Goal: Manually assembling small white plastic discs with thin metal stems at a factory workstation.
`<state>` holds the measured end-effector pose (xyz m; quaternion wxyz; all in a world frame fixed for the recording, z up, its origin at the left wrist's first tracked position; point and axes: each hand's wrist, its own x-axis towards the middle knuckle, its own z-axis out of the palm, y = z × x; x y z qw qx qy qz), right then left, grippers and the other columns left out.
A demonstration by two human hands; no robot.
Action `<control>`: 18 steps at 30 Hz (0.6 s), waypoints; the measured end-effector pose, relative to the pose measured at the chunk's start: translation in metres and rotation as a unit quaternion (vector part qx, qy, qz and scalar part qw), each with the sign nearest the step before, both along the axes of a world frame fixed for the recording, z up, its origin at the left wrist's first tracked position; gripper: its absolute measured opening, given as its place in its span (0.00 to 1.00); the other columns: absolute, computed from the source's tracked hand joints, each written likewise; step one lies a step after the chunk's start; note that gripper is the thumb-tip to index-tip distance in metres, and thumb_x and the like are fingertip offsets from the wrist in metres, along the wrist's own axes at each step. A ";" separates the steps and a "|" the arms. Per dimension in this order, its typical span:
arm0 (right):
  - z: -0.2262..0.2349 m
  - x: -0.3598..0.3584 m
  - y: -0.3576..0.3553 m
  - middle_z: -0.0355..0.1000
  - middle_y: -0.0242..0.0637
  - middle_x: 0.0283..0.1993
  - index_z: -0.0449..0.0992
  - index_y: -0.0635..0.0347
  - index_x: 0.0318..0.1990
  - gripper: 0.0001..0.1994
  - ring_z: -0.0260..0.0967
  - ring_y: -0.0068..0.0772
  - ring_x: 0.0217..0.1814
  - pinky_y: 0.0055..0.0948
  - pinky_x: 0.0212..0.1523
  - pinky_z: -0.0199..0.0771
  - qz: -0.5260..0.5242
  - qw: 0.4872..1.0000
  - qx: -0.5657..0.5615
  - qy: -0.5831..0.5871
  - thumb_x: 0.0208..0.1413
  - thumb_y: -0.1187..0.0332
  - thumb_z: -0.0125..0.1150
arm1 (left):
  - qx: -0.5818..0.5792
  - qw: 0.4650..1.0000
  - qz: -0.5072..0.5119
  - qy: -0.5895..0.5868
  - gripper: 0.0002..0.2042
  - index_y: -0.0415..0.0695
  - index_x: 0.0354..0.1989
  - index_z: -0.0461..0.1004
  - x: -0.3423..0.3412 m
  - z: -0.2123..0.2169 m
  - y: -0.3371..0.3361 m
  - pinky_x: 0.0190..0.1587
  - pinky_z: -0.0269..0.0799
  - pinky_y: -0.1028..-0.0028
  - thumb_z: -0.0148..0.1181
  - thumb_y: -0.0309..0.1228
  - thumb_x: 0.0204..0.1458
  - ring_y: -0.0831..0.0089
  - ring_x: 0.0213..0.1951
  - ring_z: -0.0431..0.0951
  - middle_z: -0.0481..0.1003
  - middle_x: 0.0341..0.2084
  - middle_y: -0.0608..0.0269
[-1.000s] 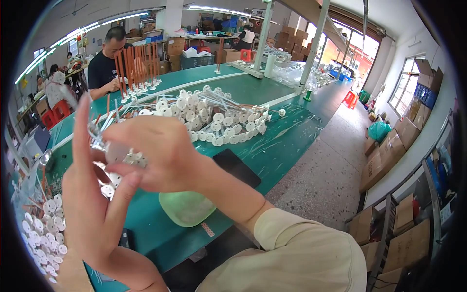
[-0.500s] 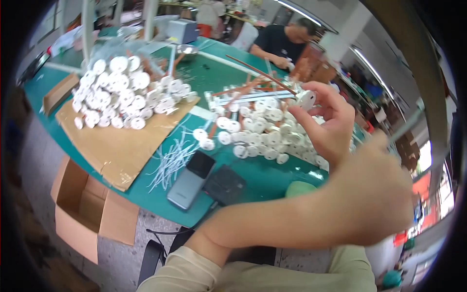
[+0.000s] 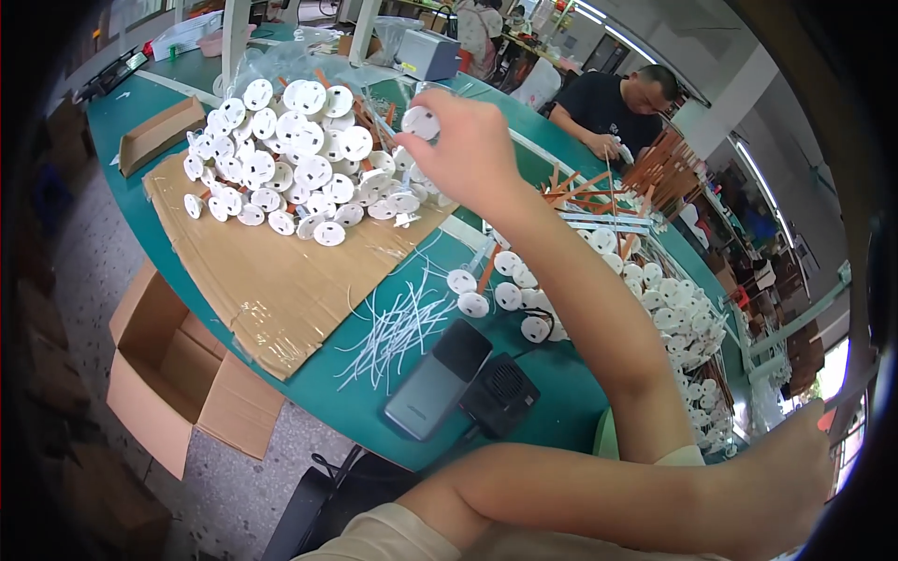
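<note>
My right hand [image 3: 468,150] reaches across to the left heap. Its thumb and fingers grip a white round disc [image 3: 420,122] with small holes, at the right side of the heap of white disc-headed parts [image 3: 304,168]. Any stem on the held disc is hidden. Underneath, my left forearm crosses to the right. My left hand [image 3: 772,481] is at the lower right, blurred and partly lost in the dark rim; its fingers curl away from view, and anything in them is hidden. A second heap of white disc-headed parts [image 3: 678,304] lies beyond my right forearm.
A cardboard sheet [image 3: 271,327] bears the left heap. Thin white ties [image 3: 398,332], a grey phone-like device [image 3: 435,383] and a black box-shaped device [image 3: 502,393] lie in front. An open carton [image 3: 178,365] stands below the edge. A co-worker [image 3: 617,107] sits opposite, beside brown strips [image 3: 664,164].
My right hand has travelled from the right heap to the left one, still gripping a white disc. My left hand sits lower and farther right. The view has shifted too.
</note>
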<state>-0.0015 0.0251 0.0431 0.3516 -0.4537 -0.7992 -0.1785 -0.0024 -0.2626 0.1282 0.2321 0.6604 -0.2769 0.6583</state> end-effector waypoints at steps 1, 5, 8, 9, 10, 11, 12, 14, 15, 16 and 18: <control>-0.001 -0.007 0.004 0.79 0.44 0.33 0.79 0.59 0.43 0.19 0.78 0.46 0.33 0.37 0.35 0.76 0.001 1.000 -0.003 0.002 0.44 0.61 0.75 | -0.003 1.000 0.001 0.002 0.07 0.53 0.10 0.76 -0.004 0.000 0.004 0.18 0.56 0.64 0.59 0.39 0.31 0.66 0.19 0.73 0.73 0.12 0.69; -0.008 -0.018 0.014 0.79 0.47 0.36 0.79 0.60 0.46 0.23 0.77 0.48 0.37 0.38 0.40 0.76 0.026 0.993 -0.111 0.004 0.45 0.56 0.74 | -0.008 1.000 0.006 0.022 0.08 0.53 0.10 0.76 -0.009 -0.001 0.007 0.24 0.53 0.66 0.59 0.42 0.29 0.69 0.16 0.70 0.71 0.12 0.70; -0.005 -0.018 0.016 0.79 0.47 0.40 0.79 0.59 0.47 0.23 0.77 0.45 0.41 0.36 0.40 0.76 0.100 0.991 -0.084 -0.014 0.47 0.55 0.72 | -0.003 1.000 -0.011 -0.007 0.07 0.53 0.10 0.77 0.003 -0.003 -0.006 0.20 0.54 0.65 0.59 0.40 0.31 0.67 0.16 0.71 0.72 0.11 0.69; -0.006 -0.011 0.016 0.79 0.47 0.40 0.79 0.59 0.47 0.23 0.77 0.45 0.41 0.36 0.40 0.76 0.098 0.991 -0.089 -0.015 0.47 0.55 0.72 | 0.008 0.999 -0.007 -0.043 0.07 0.52 0.09 0.76 0.007 -0.004 -0.011 0.16 0.54 0.64 0.60 0.39 0.31 0.65 0.14 0.70 0.72 0.09 0.67; -0.003 0.003 0.018 0.79 0.46 0.40 0.79 0.59 0.46 0.21 0.77 0.44 0.40 0.36 0.39 0.75 0.098 0.993 -0.057 0.022 0.48 0.56 0.72 | 0.008 0.999 -0.009 -0.046 0.07 0.52 0.09 0.76 0.009 -0.004 -0.016 0.16 0.54 0.64 0.60 0.39 0.31 0.65 0.14 0.70 0.72 0.09 0.67; 0.001 0.018 0.020 0.79 0.45 0.39 0.80 0.59 0.44 0.19 0.77 0.43 0.39 0.36 0.38 0.75 0.100 0.993 -0.025 0.059 0.49 0.57 0.71 | 0.006 0.998 -0.027 -0.059 0.07 0.52 0.09 0.76 0.008 -0.004 -0.019 0.15 0.54 0.63 0.60 0.38 0.31 0.65 0.13 0.70 0.71 0.09 0.66; 0.006 0.035 0.019 0.79 0.44 0.38 0.80 0.60 0.42 0.16 0.77 0.42 0.38 0.35 0.37 0.75 0.044 0.997 -0.056 0.008 0.50 0.59 0.70 | 0.004 0.997 -0.044 -0.070 0.07 0.51 0.09 0.77 0.009 -0.004 -0.021 0.14 0.54 0.63 0.61 0.37 0.30 0.65 0.12 0.69 0.71 0.08 0.65; 0.010 0.075 0.021 0.79 0.42 0.37 0.80 0.60 0.38 0.11 0.77 0.42 0.37 0.36 0.38 0.76 -0.051 0.989 -0.104 -0.092 0.52 0.63 0.67 | 0.018 0.996 -0.052 -0.072 0.06 0.51 0.10 0.77 0.006 -0.004 -0.022 0.14 0.54 0.63 0.61 0.36 0.30 0.64 0.13 0.71 0.72 0.09 0.65; 0.004 0.096 0.026 0.79 0.41 0.37 0.81 0.59 0.37 0.08 0.77 0.42 0.37 0.37 0.40 0.76 -0.086 0.979 -0.123 -0.140 0.53 0.65 0.65 | 0.031 0.995 -0.059 -0.072 0.05 0.51 0.10 0.78 0.005 -0.004 -0.022 0.14 0.55 0.63 0.62 0.35 0.30 0.64 0.14 0.72 0.73 0.10 0.65; -0.006 0.113 0.032 0.79 0.41 0.37 0.81 0.59 0.37 0.08 0.77 0.42 0.37 0.37 0.40 0.76 -0.087 0.978 -0.124 -0.141 0.53 0.65 0.65 | 0.031 0.995 -0.060 -0.072 0.05 0.51 0.10 0.78 0.005 -0.004 -0.021 0.14 0.55 0.63 0.62 0.35 0.30 0.64 0.14 0.72 0.73 0.10 0.65; -0.028 0.151 0.040 0.78 0.40 0.36 0.82 0.57 0.36 0.06 0.76 0.42 0.42 0.39 0.45 0.77 -0.114 0.955 -0.175 -0.210 0.53 0.67 0.64 | 0.039 0.992 -0.101 -0.066 0.04 0.52 0.10 0.79 0.007 -0.003 -0.019 0.13 0.55 0.64 0.62 0.34 0.30 0.63 0.13 0.71 0.73 0.09 0.65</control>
